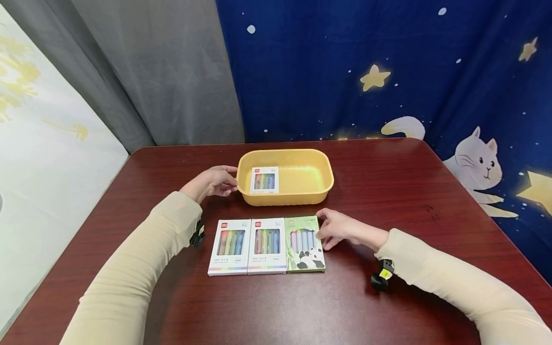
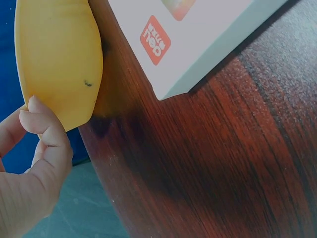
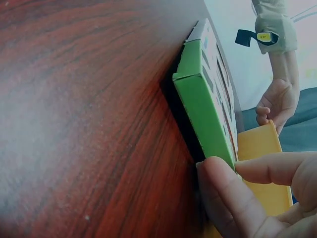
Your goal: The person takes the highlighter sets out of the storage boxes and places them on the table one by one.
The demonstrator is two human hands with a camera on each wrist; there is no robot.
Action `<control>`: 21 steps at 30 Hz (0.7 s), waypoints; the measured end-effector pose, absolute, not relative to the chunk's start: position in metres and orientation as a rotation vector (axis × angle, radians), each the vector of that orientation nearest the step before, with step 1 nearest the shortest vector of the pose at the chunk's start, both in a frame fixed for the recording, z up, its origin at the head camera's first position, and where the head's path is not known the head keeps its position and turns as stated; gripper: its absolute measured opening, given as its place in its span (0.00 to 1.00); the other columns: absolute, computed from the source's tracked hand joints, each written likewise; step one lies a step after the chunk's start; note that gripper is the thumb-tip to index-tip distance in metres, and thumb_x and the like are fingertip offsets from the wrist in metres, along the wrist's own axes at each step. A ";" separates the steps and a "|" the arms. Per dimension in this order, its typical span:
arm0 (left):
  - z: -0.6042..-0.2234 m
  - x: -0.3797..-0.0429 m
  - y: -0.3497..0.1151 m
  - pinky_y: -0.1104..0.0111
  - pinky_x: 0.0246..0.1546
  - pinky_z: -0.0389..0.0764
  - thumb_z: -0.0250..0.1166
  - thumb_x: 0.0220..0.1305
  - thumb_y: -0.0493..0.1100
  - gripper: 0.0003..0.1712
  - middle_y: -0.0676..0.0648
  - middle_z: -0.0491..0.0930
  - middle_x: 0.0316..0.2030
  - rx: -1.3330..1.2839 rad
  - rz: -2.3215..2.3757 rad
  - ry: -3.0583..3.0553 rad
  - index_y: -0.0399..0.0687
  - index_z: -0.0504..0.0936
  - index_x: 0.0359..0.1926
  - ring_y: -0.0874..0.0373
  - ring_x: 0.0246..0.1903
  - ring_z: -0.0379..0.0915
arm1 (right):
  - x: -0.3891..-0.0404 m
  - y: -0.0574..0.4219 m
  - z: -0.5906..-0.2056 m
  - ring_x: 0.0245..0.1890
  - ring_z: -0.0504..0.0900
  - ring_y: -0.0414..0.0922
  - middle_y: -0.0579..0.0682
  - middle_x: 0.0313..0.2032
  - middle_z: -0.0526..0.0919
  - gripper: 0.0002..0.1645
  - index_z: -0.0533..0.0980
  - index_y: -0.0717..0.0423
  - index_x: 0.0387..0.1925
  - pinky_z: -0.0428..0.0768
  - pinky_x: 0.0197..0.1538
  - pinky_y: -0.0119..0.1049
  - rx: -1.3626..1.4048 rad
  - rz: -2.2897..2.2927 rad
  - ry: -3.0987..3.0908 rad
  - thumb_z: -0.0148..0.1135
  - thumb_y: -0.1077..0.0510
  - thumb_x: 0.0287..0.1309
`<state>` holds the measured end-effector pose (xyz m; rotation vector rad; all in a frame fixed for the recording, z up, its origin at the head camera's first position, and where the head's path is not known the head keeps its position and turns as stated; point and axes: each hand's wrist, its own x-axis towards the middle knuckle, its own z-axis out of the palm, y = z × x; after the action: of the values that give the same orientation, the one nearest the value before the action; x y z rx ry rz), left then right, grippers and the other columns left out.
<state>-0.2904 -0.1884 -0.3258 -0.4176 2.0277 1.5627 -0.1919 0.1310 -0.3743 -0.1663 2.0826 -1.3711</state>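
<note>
Head view shows a yellow basin [image 1: 302, 198] on a dark red table [image 1: 345, 306], with a small white box [image 1: 265, 189] lying inside, toward its left end. Nearer the person, three boxes lie in a row, side by side and touching: a left box [image 1: 228, 262], a middle box [image 1: 267, 261] and, at the right end, a green box [image 1: 300, 223] with a panda printed on it. The left hand [image 1: 217, 181] pinches the basin's left rim between thumb and bent finger, the fingertips nearly together across the thin wall. The right hand [image 1: 338, 229] has its fingers curled at the green box's right edge, near the far corner; the right wrist view shows two fingertips close together, pinching that edge. Behind the table hang a blue curtain [image 1: 310, 72] and a grey curtain [image 1: 172, 72]
</note>
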 end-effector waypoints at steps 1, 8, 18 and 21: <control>-0.326 -0.290 -0.188 0.75 0.22 0.72 0.53 0.63 0.32 0.33 0.40 0.70 0.46 -0.420 1.561 2.028 0.51 0.56 0.67 0.62 0.19 0.71 | -0.192 0.131 -0.375 0.20 0.77 0.44 0.60 0.30 0.73 0.35 0.52 0.70 0.58 0.81 0.26 0.36 -0.166 -1.366 2.082 0.55 0.72 0.49; -0.325 -0.290 -0.188 0.75 0.22 0.72 0.53 0.63 0.32 0.33 0.41 0.71 0.44 -0.413 1.550 2.033 0.51 0.56 0.67 0.62 0.19 0.71 | -0.193 0.131 -0.375 0.20 0.77 0.44 0.60 0.30 0.73 0.36 0.53 0.69 0.58 0.80 0.26 0.35 -0.144 -1.355 2.095 0.56 0.72 0.48; -0.325 -0.291 -0.189 0.75 0.22 0.73 0.53 0.63 0.32 0.34 0.41 0.71 0.45 -0.415 1.562 2.023 0.50 0.55 0.68 0.62 0.19 0.72 | -0.193 0.129 -0.375 0.20 0.78 0.45 0.61 0.31 0.74 0.37 0.53 0.70 0.59 0.81 0.27 0.36 -0.139 -1.348 2.095 0.56 0.73 0.48; -0.325 -0.291 -0.189 0.75 0.22 0.73 0.53 0.63 0.32 0.33 0.41 0.71 0.45 -0.413 1.561 2.026 0.50 0.55 0.68 0.62 0.20 0.72 | -0.192 0.129 -0.375 0.21 0.78 0.45 0.60 0.31 0.74 0.37 0.54 0.71 0.59 0.81 0.28 0.36 -0.146 -1.344 2.094 0.56 0.73 0.47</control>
<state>-0.2909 -0.1885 -0.3252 -0.4133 2.0262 1.5609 -0.1925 0.1288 -0.3748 -0.1462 2.0936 -1.3436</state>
